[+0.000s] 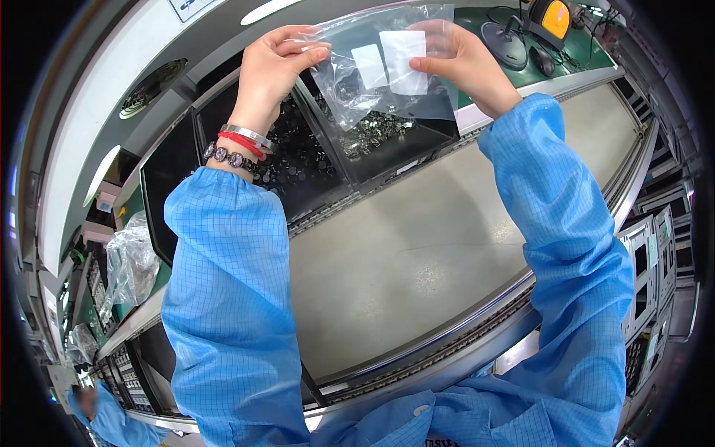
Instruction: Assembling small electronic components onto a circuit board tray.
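Observation:
A clear plastic bag (339, 86) with white labels (406, 63) on it is held up between my two hands. My left hand (277, 63) pinches its upper left edge between thumb and fingers. On the right side, my right hand (465, 63) grips the bag, thumb in front by the larger label and fingers behind the plastic. Below the bag, a black tray (439, 134) holds a pile of small shiny metal parts (376, 134). Another black tray (305, 197), under my left wrist, contains many small dark round pieces (302, 153).
A conveyor (417, 261) runs across in front of me. At the back right stand a yellow-and-black scanner (551, 18) on a stand and a black mouse (542, 62). Crumpled clear plastic (132, 257) lies at the left. Another person in blue (112, 417) is at the lower left.

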`<state>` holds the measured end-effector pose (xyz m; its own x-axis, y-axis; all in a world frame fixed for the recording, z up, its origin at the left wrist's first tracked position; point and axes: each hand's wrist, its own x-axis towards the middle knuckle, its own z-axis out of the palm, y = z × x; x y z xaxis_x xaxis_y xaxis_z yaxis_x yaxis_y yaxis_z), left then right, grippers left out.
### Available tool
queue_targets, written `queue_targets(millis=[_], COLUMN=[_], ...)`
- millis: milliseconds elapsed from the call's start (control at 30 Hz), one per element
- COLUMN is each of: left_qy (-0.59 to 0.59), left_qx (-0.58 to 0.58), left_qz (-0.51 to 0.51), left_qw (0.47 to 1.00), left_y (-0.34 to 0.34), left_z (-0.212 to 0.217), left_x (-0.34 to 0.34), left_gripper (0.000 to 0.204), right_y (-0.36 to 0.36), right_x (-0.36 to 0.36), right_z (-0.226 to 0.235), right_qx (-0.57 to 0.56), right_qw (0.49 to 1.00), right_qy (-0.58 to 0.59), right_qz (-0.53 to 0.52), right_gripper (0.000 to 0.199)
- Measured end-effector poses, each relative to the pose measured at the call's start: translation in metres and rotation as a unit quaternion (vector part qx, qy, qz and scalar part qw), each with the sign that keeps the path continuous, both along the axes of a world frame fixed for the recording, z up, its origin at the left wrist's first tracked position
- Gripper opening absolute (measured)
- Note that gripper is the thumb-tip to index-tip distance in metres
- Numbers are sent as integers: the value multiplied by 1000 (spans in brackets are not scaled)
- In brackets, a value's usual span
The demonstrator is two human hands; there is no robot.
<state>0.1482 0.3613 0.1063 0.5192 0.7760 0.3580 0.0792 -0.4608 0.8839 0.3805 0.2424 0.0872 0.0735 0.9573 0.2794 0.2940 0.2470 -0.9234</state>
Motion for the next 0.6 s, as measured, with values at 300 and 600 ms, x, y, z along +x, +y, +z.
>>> queue_targets(millis=[300, 600], left_qy=[78, 72], left_qx=[53, -4], left_qz=[35, -14], left_qw=[995, 997], left_y=[-27, -31], left_z=[2, 1], left_x=[8, 11], left_gripper=[73, 79], right_y=[16, -5], right_x=[0, -6], right_z=[-7, 23], right_qx=[47, 3], right_qw=[995, 996], right_qy=[59, 47], right_qz=[-71, 81], right_gripper=[38, 95])
